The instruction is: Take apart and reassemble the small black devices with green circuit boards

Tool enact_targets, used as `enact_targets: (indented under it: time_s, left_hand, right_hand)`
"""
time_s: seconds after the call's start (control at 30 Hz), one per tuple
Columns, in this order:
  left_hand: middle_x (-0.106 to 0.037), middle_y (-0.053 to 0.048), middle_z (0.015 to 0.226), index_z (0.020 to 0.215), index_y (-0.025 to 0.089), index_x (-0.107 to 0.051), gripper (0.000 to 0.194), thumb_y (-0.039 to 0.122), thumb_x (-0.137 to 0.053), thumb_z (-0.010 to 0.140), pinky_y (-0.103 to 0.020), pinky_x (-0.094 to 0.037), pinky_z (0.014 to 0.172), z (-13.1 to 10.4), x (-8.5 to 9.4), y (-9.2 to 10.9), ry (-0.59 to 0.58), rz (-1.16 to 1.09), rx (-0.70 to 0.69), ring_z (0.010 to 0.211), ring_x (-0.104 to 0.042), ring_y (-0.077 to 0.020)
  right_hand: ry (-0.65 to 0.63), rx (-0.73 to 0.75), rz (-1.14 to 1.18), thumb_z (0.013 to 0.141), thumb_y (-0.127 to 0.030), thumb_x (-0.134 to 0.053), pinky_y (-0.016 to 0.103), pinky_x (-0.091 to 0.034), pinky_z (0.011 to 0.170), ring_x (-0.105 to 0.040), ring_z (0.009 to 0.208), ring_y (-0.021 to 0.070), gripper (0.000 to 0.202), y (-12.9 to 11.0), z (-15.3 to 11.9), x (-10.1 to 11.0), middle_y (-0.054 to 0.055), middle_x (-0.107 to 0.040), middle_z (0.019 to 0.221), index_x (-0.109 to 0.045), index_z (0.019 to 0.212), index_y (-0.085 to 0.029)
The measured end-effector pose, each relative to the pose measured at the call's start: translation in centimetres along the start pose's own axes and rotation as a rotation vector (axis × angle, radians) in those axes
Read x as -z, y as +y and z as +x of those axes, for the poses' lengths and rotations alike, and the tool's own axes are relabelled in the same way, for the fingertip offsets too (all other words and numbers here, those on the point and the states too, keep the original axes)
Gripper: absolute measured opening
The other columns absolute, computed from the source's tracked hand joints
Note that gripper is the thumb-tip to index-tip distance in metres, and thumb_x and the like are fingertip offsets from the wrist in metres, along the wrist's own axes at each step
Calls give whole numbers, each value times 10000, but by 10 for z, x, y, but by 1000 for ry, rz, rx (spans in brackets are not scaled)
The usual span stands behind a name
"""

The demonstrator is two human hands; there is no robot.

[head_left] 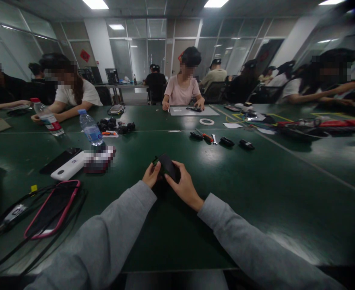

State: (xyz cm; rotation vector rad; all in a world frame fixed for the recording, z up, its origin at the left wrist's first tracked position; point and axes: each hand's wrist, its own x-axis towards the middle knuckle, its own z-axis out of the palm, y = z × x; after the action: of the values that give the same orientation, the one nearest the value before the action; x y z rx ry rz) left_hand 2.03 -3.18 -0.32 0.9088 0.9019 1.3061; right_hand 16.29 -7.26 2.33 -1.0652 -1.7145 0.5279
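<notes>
Right fingers (179, 165) clamped around a dark block (169, 166), left fingers (156, 168) pinched at its left end

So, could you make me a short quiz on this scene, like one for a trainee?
1. What is the right hand holding?
2. True or false: the pink-edged phone lies to the left of the left hand.
3. Of the two bottles on the table, what colour is the cap on the one nearer the left hand? a) red b) blue c) white

Key: 1. a dark, box-like object; 2. true; 3. b.
</notes>
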Motion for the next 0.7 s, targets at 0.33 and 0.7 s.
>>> enact_targets:
  time_s: [0.33, 0.7]
  left_hand:
    - [-633, -91, 1034, 1086, 165, -542, 524, 343, -748, 639, -258, -500, 679, -4, -5, 12, -102, 88, 24, 893, -610, -171]
    - [-616, -97, 996, 1069, 136, -496, 530, 285, -757, 632, -259, -510, 652, -4, -5, 12, -76, 98, 20, 857, -605, -168]
  right_hand:
    - [20, -129, 184, 847, -381, -576, 360, -422, 967, -514, 1098, 207, 442, 17, 3, -3, 91, -525, 1189, -444, 1213, -174]
    - [5, -174, 266, 841, -409, -583, 343, -411, 981, -517, 1097, 194, 471, 21, 5, -4, 88, -529, 1188, -441, 1222, -169]
